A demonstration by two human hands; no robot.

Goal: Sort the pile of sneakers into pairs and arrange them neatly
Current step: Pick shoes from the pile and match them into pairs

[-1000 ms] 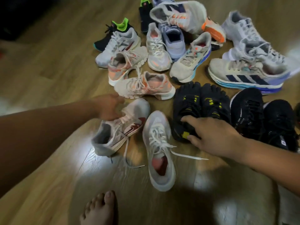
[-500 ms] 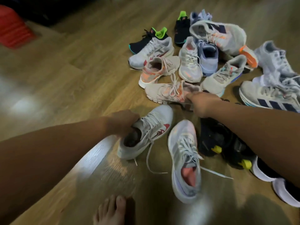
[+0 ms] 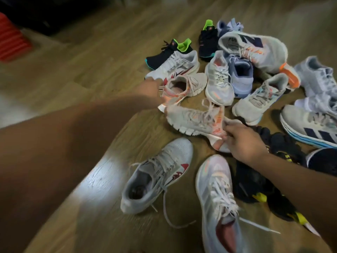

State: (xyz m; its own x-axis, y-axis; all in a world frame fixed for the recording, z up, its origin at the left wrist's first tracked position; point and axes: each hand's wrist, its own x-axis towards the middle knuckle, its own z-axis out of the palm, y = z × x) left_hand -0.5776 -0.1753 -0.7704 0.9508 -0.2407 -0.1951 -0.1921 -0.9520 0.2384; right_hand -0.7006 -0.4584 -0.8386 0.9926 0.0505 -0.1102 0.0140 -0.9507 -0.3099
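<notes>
The fingers (image 3: 232, 131) of the right hand (image 3: 244, 143) are curled round the heel of a beige-and-pink sneaker (image 3: 195, 119), pinching its collar and pink heel tab. That shoe lies tipped on its side on the wooden floor (image 3: 109, 57), at the near edge of the pile, with its toe pointing left and its lugged sole facing the camera. It is probably light, with a soft mesh upper that would crumple under a squeeze. The heel is likely its firmest part, so that looks the right place to hold it. The loose laces could drag or catch on neighbouring shoes. The left hand (image 3: 152, 88) reaches to the heel of what looks like the matching sneaker (image 3: 184, 84), which sits upright just behind the first. Blur smears the left fingertips into the shoe, so I cannot tell whether they grip, touch or fall short. The left forearm hides much of the floor, and the right forearm covers part of the black toe shoes (image 3: 280, 143). Several sneakers overlap at the back or are cut off at the right edge, so their partners are hard to match.
</notes>
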